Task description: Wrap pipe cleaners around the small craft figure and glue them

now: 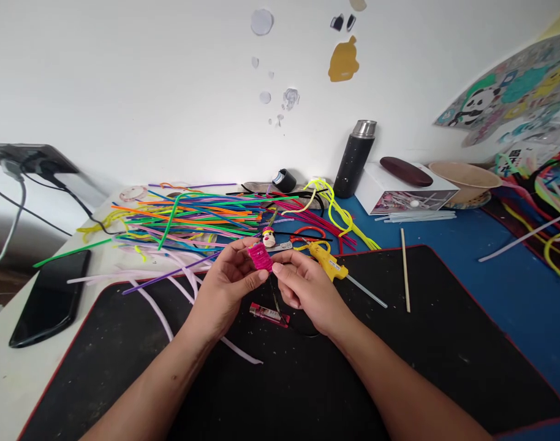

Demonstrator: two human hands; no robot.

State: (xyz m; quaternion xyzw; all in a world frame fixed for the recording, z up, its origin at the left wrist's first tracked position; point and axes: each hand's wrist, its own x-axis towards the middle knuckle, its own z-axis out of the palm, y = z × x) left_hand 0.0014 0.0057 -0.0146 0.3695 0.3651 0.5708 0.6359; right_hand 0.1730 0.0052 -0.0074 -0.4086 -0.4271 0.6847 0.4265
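Observation:
Between my hands is a small doll with a bright pink body [260, 256] that looks wound from fuzzy pipe cleaner. Its white head [268, 237] has a face and a pink and yellow top. My left hand [229, 272] is closed on the body's left side, thumb along the lower edge. My right hand [310, 285] pinches the lower right edge. Just beyond the right fingers lie a yellow glue gun [328, 260] with a clear glue stick [367, 291] and orange-handled scissors [323, 233]. Below the doll, a red lighter-like object [267, 313] rests on the black mat [271, 392].
Many coloured pipe cleaners [192, 214] spread across the back left. A black phone [52, 297] lies at left. Toward the right are a wooden stick [405, 269], a black thermos [355, 159], a white box [406, 190] and a beige bowl [466, 176]. Power cables [20, 208] hang at far left.

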